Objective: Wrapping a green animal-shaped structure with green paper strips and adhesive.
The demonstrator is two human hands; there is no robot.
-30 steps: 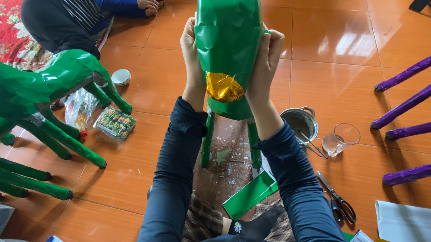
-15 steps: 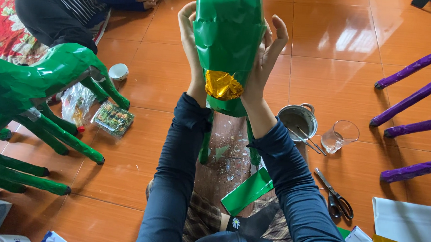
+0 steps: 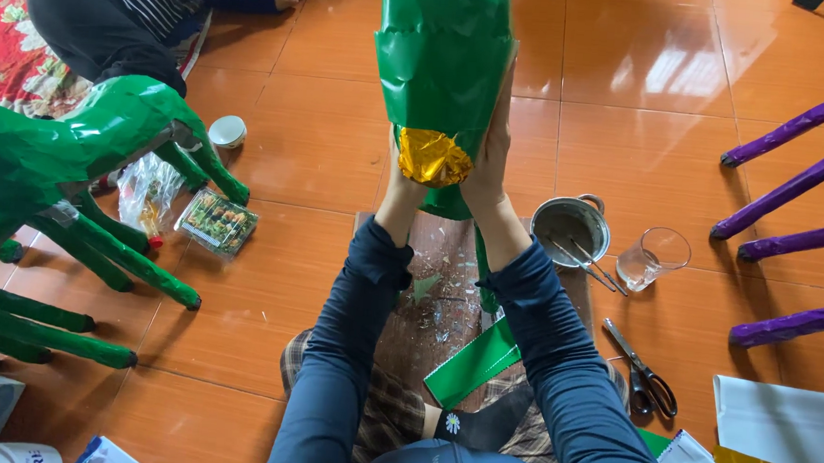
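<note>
Fingers [image 3: 501, 123] of both hands pressed flat against green foil figure [image 3: 446, 62], gold patch [image 3: 433, 156] between wrists.

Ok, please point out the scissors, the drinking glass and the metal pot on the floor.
scissors [image 3: 644, 374]: head view, on the blades near the pivot.
drinking glass [image 3: 651, 260]: head view, on its clear side wall.
metal pot [image 3: 565, 218]: head view, on its inner wall.

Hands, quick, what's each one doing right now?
Left hand: mostly hidden behind the green foil-wrapped figure, pressed to its side.
Right hand: open, flat against the figure's other side, beside the gold foil patch.
</note>
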